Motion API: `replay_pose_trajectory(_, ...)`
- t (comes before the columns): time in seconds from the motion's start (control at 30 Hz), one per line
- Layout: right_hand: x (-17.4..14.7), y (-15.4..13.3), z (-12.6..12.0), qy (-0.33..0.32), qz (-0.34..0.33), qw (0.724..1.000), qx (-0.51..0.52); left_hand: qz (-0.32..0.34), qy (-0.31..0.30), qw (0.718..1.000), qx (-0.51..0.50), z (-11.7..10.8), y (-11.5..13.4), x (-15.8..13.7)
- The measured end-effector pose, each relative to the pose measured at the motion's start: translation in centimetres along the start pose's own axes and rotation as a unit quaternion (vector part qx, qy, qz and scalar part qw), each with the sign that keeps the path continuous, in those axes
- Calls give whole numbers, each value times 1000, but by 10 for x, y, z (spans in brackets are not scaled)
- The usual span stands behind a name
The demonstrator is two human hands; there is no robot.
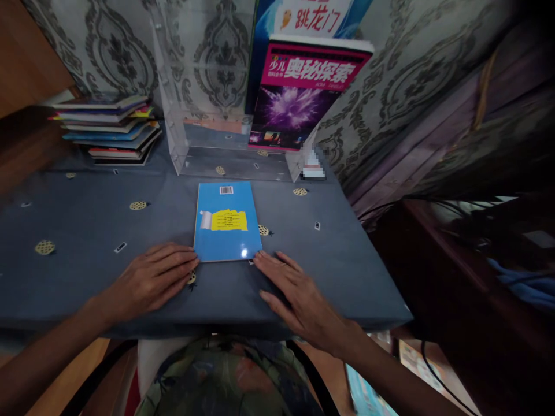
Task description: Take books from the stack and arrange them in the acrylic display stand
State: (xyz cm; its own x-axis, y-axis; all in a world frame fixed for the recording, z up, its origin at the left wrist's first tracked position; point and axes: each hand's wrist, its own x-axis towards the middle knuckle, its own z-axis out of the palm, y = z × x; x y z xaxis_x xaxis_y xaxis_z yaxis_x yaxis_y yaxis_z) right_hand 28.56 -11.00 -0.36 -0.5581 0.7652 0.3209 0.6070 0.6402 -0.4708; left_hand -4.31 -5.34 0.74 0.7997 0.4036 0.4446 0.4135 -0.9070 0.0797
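A thin blue book (226,245) lies flat on the table, closed, with a barcode near its far edge and a yellow text patch in the middle. My left hand (158,274) rests by its near left corner, fingers stretched out and the tips touching the book's edge. At the near right corner, my right hand (299,294) lies with extended fingers and the thumb apart, its fingertips at the corner. Neither hand grasps the book. Behind it stands a clear acrylic book rack (234,164) holding a purple-and-black book (288,107) on its right side.
A taller blue book (271,17) stands behind the purple one. Several books form a stack (113,130) at the back left. The table (87,289) has a grey cloth with pineapple prints. Right of it are a dark piece of furniture (455,277) and cables.
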Motion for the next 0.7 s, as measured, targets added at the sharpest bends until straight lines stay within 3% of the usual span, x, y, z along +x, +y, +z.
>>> replay_pose_trajectory(0.13, 7, 10, -13, 7, 69, 991, 115, 7, -26, 1000, -6, 1, 4, 12)
replay_pose_trajectory(0.3, 13, 18, -19, 28, 142, 957, 250, 49, -57, 997, -5, 11, 8, 37)
replay_pose_trajectory(0.57, 10, 22, -13, 47, 154, 923, 348, 106, -84, 991, -9, 29, 14, 84)
replay_pose_trajectory(0.7, 11, 22, -13, 62, 151, 912, 375, 72, -83, 992, 56, 44, 19, 96)
